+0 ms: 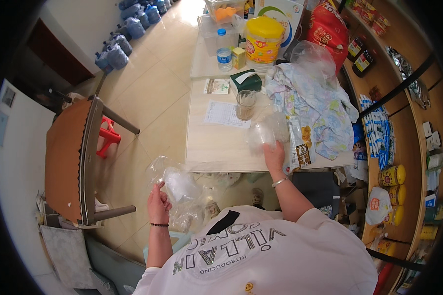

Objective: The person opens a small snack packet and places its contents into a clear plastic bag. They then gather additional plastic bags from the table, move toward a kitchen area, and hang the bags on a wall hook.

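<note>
My left hand point(159, 202) pinches the edge of a clear plastic bag point(181, 184), which hangs beside the table's front left corner with something whitish inside. On the tabletop point(210, 155), my right hand point(274, 154) grips a clear plastic item point(261, 135), a bag or a container; blur hides which. Another clear bag or wrapping point(280, 127) lies just beyond the fingers. To the right is a gold and white snack packet point(300, 143). Farther back stand an empty-looking glass tumbler point(245, 106) on a printed sheet point(225, 113) and a green tissue pack point(246, 80).
A patterned cloth point(317, 103) covers the table's right side. Behind are a water bottle point(224, 51) and a yellow-lidded tub point(264, 40). Stocked shelves point(415, 147) run along the right. A brown-topped table point(66, 162) and red stool point(109, 137) stand left; a dark chair point(315, 188) is near my right arm.
</note>
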